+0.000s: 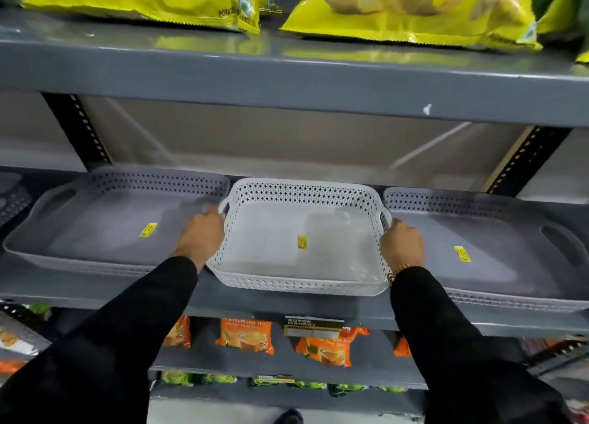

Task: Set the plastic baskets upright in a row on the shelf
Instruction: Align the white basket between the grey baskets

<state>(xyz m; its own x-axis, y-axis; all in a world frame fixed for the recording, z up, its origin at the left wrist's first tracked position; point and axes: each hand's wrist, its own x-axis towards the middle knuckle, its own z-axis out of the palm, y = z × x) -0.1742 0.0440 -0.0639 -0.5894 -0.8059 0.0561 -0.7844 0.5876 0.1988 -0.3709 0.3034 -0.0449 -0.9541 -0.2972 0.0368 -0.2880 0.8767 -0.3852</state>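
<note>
A white perforated plastic basket [271, 251] lies flat in the middle of the grey shelf [255, 302], open side up, a yellow sticker inside. My left hand [200, 235] grips its left handle and my right hand [402, 246] grips its right handle. A grey basket [105, 226] lies to its left and another grey basket [484, 251] to its right, each seemingly on a stack and each with a yellow sticker. All three sit side by side along the shelf.
Yellow chip bags [408, 12] lie on the shelf above [287, 76], which overhangs the baskets. Orange tea packets [245, 336] fill the shelf below. Black slotted uprights [79, 127] stand behind the baskets at left and right.
</note>
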